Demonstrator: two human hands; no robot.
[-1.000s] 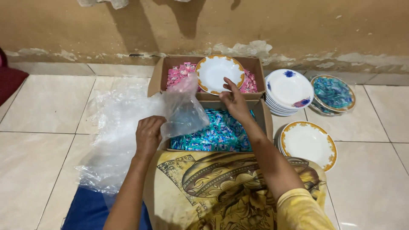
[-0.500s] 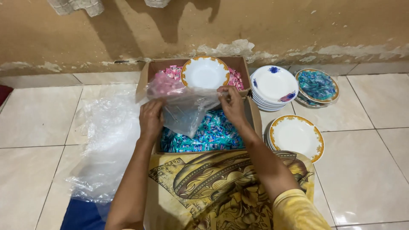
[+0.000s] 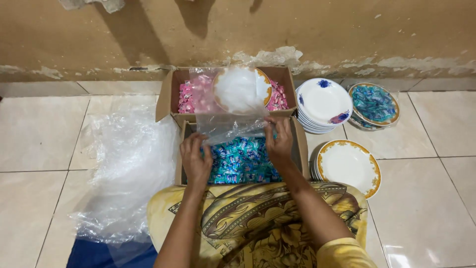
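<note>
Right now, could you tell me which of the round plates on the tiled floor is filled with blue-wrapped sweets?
The gold-rimmed plate farthest right, nearest the wall; the white stack and the gold-rimmed plate nearer the person hold nothing.

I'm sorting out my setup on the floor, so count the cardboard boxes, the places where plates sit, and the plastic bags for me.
Cardboard boxes: 2, pink sweets box, blue sweets box
Plate spots: 4, in-box plate, white stack, sweets-filled plate, gold-rimmed stack
Plastic bags: 2, held bag, floor bag
Total: 8

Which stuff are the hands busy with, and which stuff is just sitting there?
Busy with:
- left hand and right hand holding a clear plastic bag
- box of blue sweets beneath it

Just sitting there:
- box of pink sweets
- white plate stack
- gold-rimmed plates
- crumpled plastic sheet
</note>
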